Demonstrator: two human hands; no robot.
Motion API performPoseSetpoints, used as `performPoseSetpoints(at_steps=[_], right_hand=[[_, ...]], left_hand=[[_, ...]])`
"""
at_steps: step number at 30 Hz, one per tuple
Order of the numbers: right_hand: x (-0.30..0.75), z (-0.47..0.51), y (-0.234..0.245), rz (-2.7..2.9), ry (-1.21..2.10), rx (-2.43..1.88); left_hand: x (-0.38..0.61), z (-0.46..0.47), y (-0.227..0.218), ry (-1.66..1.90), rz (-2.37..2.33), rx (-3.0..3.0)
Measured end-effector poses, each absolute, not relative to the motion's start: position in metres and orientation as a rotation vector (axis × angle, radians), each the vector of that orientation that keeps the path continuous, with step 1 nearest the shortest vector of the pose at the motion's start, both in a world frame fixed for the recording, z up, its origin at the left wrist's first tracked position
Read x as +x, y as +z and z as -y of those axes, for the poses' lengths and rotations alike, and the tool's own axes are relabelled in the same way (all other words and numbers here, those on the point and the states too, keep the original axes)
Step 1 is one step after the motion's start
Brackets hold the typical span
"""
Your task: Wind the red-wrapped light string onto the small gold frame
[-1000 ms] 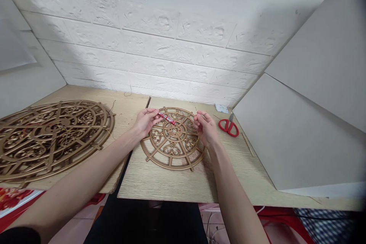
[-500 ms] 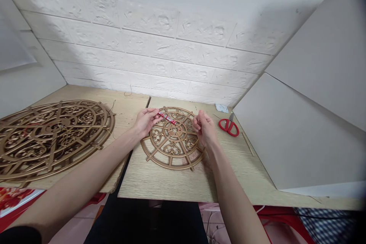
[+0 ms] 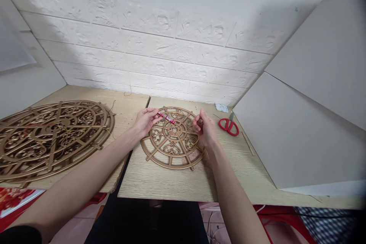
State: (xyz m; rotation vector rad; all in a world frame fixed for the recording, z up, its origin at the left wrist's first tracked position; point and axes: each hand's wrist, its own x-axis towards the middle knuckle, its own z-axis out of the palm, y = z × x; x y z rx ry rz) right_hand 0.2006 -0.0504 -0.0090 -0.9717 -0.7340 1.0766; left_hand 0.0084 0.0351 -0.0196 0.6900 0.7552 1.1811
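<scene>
My left hand [image 3: 145, 122] pinches one end of a slim red tube with white print [image 3: 166, 117], which slants over a round bronze-coloured openwork panel [image 3: 170, 167] with scroll ornaments. The tube's far end hangs near the panel's middle ring. Over the panel's right side is my right hand [image 3: 205, 127], its fingers curled and the tip of one finger raised. Whatever lies in its grasp, if anything, is too small to make out. A thin yellowish strand shows on the panel just below this hand. Both forearms reach in from the bottom.
On the left board lies a stack of similar round panels [image 3: 97, 145] with loose strands. Red-handled scissors [image 3: 228, 126], a light blue scrap [image 3: 221, 107] and a thin stick [image 3: 247, 143] lie to the right. White panels flank the table [image 3: 168, 188]; a white brick-pattern wall [image 3: 183, 59] stands behind.
The right hand's fingers have loosened from a tighter curl, with one fingertip now lifted. My left hand and the tube stay nearly where they were.
</scene>
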Motion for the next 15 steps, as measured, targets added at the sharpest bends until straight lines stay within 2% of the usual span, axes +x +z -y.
performPoseSetpoints(at_steps=[15], right_hand=[[0.1998,0.0591,-0.0007,1.024,1.268,-0.893]], left_hand=[[0.008,-0.0341,-0.0136,1.16,-0.732,0.631]])
